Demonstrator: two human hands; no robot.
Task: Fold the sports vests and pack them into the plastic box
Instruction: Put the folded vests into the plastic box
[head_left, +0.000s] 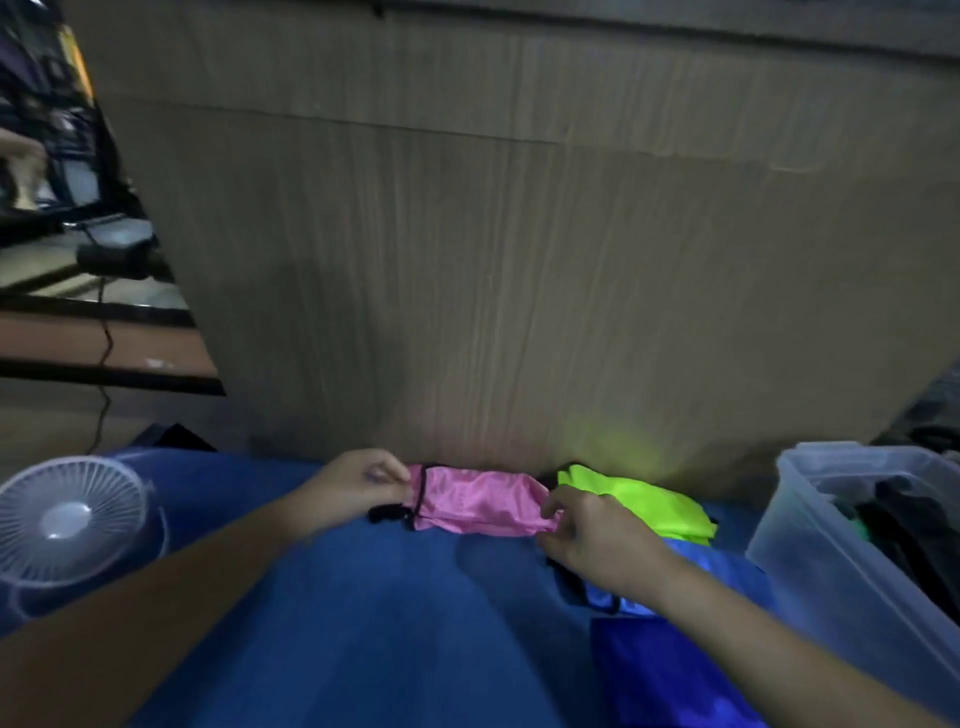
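Pink vest (480, 501), folded into a narrow band with black trim at one end, lies on the blue cloth (363, 597) that covers the work surface, right against the foot of the big cardboard sheet (519, 260) standing behind it. We take that pink vest as our landmark. Our left hand (363, 480) pinches its black-trimmed left end between thumb and fingertips. Our right hand (587, 535) grips its right end, fingers curled onto the fabric. Just to the right of the pink vest, and touching the cardboard too, sits a neon yellow-green vest (644, 501), partly behind our right hand. Nearer to us than the pink vest and under our right wrist lies a blue vest (691, 577) with dark trim. Well to the right of the pink vest stands the clear plastic box (810, 561), with dark fabric inside; we cannot make out what it is. Far to the left of the pink vest a small white fan (67, 519) rests on the cloth.
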